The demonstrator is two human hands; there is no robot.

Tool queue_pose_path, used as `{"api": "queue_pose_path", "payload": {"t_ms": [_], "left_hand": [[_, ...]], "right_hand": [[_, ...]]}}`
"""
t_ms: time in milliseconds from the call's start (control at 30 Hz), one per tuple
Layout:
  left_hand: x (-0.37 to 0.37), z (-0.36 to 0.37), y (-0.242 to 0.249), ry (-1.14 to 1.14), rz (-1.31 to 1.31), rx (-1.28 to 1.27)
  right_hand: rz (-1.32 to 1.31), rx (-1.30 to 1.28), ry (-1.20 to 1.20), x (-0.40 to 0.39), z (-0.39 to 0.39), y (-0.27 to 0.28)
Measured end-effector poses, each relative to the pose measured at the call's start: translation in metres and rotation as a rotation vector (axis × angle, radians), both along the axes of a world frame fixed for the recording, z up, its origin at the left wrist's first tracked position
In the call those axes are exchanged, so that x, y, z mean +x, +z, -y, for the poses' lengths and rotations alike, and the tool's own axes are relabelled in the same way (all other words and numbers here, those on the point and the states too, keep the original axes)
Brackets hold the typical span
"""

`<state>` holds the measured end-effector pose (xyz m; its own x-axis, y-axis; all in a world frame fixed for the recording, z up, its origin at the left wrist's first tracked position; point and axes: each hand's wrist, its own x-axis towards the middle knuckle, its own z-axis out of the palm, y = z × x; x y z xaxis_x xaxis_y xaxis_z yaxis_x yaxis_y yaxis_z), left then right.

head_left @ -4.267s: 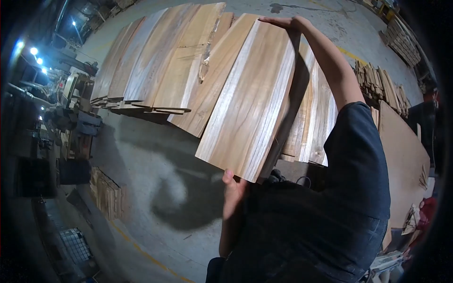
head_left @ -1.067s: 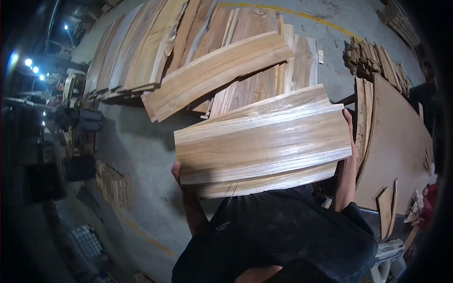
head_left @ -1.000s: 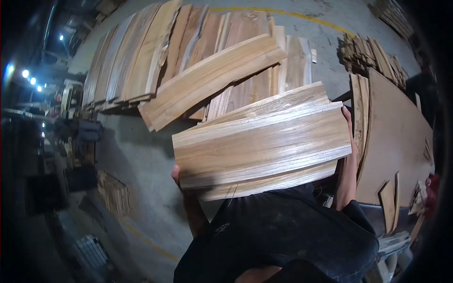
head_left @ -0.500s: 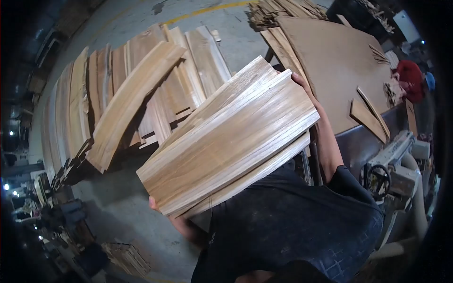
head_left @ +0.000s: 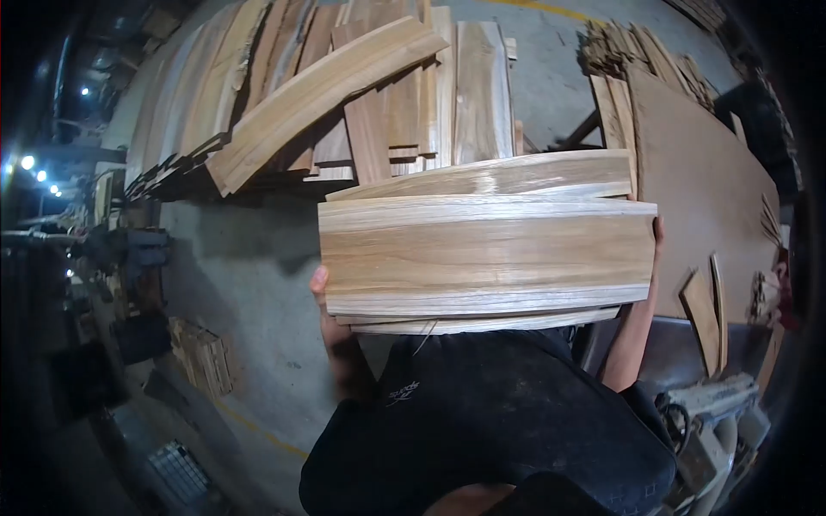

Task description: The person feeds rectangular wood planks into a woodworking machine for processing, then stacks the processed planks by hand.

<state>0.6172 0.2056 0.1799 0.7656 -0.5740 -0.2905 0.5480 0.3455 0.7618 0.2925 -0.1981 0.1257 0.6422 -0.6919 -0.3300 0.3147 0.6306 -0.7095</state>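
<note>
A small stack of wooden boards (head_left: 486,254) lies level across the front of my chest, pale-edged with brown grain. Its top board covers most of those beneath, and a bowed board (head_left: 490,175) sticks out on the far side. At the left end, my left hand (head_left: 319,284) is closed on the stack, thumb showing at the edge. My right hand (head_left: 658,230) grips the opposite end; most of its fingers are hidden behind the wood.
Beyond the stack, many planks (head_left: 482,95) lie side by side, with a curved board (head_left: 327,103) across them. To the right are a brown panel (head_left: 697,163), wood offcuts (head_left: 703,314) and a machine (head_left: 710,413). More wood (head_left: 202,357) sits on the floor at left.
The held boards have swung from a steep slant to nearly level. My view has turned, so the planks and brown panel appear farther right. Both hands keep their hold.
</note>
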Motion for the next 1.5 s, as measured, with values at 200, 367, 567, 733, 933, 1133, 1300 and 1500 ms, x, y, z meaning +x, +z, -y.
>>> {"api": "queue_pose_path", "payload": {"t_ms": [200,367,567,733,933,1133,1300,1500], "left_hand": [[0.008,0.043,-0.008,-0.105,0.09,0.048],[-0.003,0.065,-0.042,-0.117,0.21,-0.007],[-0.058,0.074,-0.068,0.087,0.199,-0.052],[-0.116,0.064,-0.067,0.365,0.172,-0.01],[-0.142,0.033,-0.046,0.546,0.196,0.025],[-0.038,0.063,-0.025,0.117,0.214,-0.078],[0.043,0.101,0.003,-0.345,0.215,-0.057],[0.071,0.114,0.019,-0.578,0.192,-0.013]], "right_hand": [[0.144,0.025,0.118,-0.005,0.071,-0.008],[0.078,0.058,0.101,0.0,0.126,-0.003],[0.033,-0.129,0.247,0.012,0.176,0.012],[0.098,-0.151,0.25,0.034,0.193,0.009],[0.283,-0.096,0.422,0.059,0.206,-0.024],[-0.09,0.048,0.26,0.091,0.138,0.004],[-0.137,0.099,-0.052,0.031,0.076,-0.005],[-0.047,0.123,-0.414,-0.079,-0.041,0.0]]}}
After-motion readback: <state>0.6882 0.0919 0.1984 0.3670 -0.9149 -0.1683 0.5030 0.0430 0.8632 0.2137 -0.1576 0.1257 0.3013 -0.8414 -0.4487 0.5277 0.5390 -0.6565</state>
